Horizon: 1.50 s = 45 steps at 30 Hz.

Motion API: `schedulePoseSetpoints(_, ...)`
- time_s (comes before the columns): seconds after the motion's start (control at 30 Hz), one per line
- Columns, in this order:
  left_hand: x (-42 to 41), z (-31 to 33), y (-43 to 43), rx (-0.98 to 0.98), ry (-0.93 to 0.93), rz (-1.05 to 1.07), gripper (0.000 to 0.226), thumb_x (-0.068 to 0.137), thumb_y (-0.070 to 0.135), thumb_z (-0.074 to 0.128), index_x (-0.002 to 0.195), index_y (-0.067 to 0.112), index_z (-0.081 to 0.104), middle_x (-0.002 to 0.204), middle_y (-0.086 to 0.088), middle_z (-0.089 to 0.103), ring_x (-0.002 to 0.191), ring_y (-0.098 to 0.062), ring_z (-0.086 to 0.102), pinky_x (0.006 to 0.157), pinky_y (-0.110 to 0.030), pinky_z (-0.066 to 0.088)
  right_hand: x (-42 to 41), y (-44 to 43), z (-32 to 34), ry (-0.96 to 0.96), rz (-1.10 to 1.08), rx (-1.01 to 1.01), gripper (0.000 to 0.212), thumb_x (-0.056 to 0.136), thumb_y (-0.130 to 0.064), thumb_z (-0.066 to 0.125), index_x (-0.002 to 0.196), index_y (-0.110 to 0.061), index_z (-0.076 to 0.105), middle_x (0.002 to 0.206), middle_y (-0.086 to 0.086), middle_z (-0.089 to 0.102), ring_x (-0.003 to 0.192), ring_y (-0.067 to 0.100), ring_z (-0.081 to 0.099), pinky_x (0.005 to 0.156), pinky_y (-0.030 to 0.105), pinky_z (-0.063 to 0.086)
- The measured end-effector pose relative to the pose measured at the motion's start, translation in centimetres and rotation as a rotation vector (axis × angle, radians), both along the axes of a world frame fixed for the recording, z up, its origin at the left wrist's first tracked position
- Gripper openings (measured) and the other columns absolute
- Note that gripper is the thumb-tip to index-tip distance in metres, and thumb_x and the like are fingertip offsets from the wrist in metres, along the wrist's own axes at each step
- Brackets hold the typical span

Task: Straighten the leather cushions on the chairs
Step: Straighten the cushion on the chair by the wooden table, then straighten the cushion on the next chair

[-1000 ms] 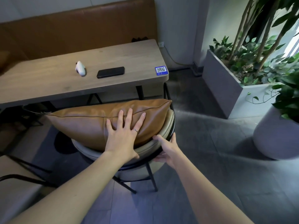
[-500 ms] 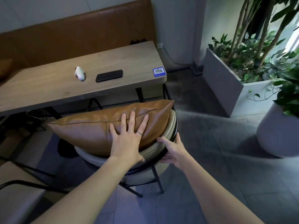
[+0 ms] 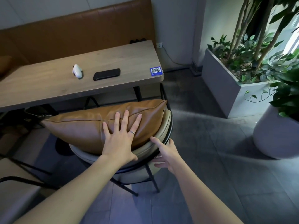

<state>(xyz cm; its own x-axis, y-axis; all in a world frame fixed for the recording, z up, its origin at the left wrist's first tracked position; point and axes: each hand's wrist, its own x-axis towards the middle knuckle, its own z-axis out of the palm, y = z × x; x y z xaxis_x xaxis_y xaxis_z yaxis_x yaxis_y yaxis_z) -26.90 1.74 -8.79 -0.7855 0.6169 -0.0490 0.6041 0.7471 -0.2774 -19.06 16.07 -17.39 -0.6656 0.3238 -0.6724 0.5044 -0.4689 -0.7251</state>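
A: Where is the cushion [image 3: 84, 126]?
B: It leans on the chair [image 3: 150, 147] backrest, by the table [image 3: 48, 84].
A: And the hands?
B: The left hand [image 3: 120, 138] lies flat on it, fingers spread. The right hand [image 3: 166, 153] is open at the backrest rim, gripping nothing.

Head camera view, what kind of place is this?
Likely a cafe or restaurant: a blue QR code sticker on the long wooden table, a brown leather wall bench, and grey planters.

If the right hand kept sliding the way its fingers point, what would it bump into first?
Probably the tan leather cushion: the right hand points up-left, its forefinger nearly at the cushion's lower edge above the chair's padded beige backrest.
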Motion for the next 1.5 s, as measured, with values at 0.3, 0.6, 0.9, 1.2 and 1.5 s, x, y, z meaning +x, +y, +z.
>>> schedulePoseSetpoints(0.3,-0.5,3.4,-1.2,0.037,-0.219,-0.068,0.12,0.083,0.065,0.067,0.151,0.044,-0.03,0.169,-0.005,-0.024,0.155,-0.033,-0.016,0.12,-0.064,0.005,0.5,-0.3,4.2,-0.233,0.316,0.93,0.071,0.089,-0.069,0.054,0.136,-0.016,0.047,0.138,0.008,0.055,0.125,0.034,0.054,0.093,0.043,0.045)
schedulePoseSetpoints(0.6,0.7,11.3,-11.1,0.233,-0.186,0.017,0.058,0.103,0.042,0.046,0.157,0.028,0.032,0.168,0.0,0.026,0.154,-0.02,0.017,0.121,-0.054,0.015,0.6,-7.4,14.8,-0.067,0.668,1.434,0.037,0.099,-0.044,0.051,0.116,-0.013,0.062,0.114,0.009,0.065,0.111,0.034,0.061,0.096,0.049,0.046)
schedulePoseSetpoints(0.9,3.6,21.7,-33.2,0.321,-0.029,0.182,0.058,0.104,0.043,0.042,0.158,0.027,0.029,0.167,0.0,0.026,0.155,-0.022,0.015,0.12,-0.059,0.013,0.7,-27.0,27.0,0.198,0.643,1.663,0.046,0.103,-0.046,0.043,0.141,-0.02,0.047,0.138,0.009,0.059,0.127,0.034,0.055,0.104,0.05,0.042)
schedulePoseSetpoints(1.2,9.0,32.1,-57.0,0.409,0.193,0.336,0.064,0.101,0.046,0.046,0.159,0.026,0.026,0.167,-0.006,0.025,0.156,-0.028,0.012,0.118,-0.066,0.013,2.1,-51.2,38.4,0.513,0.658,1.774,0.057,0.105,-0.048,0.036,0.156,-0.023,0.03,0.149,0.008,0.051,0.132,0.033,0.051,0.104,0.051,0.042)
schedulePoseSetpoints(1.5,11.6,35.3,-74.6,0.413,0.265,0.553,0.067,0.103,0.049,0.04,0.162,0.027,0.017,0.167,-0.007,0.024,0.155,-0.032,0.013,0.114,-0.07,0.018,1.4,-68.0,42.5,0.742,0.778,1.724,0.057,0.105,-0.048,0.034,0.156,-0.023,0.028,0.157,0.008,0.04,0.139,0.034,0.04,0.108,0.052,0.037)
